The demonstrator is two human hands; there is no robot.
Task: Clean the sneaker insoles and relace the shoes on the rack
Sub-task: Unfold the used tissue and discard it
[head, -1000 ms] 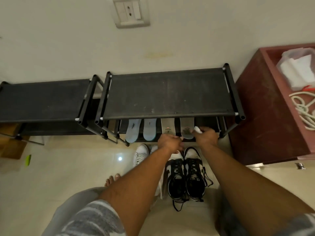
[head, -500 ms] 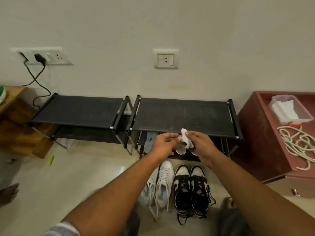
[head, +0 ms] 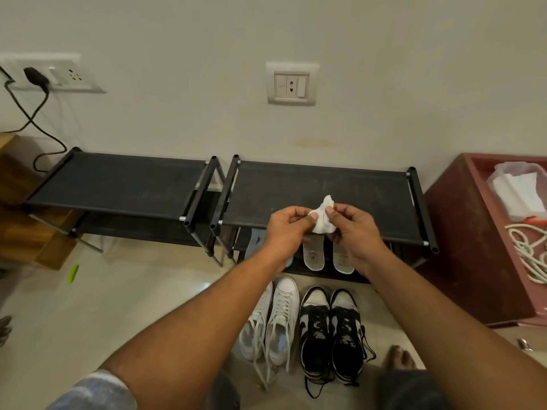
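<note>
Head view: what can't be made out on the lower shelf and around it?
- Blue insole, head view: mostly behind the left hand and forearm; print too small to read.
- White insoles: upper ends hidden by the wipe and the right hand.
- Plastic box and rope: cut off by the right edge.

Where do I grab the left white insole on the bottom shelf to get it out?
Pinch the insole by its rounded near end, coming from the front and low. That end faces you in the open; the top shelf covers its far end, so reaching from above won't work.
</note>
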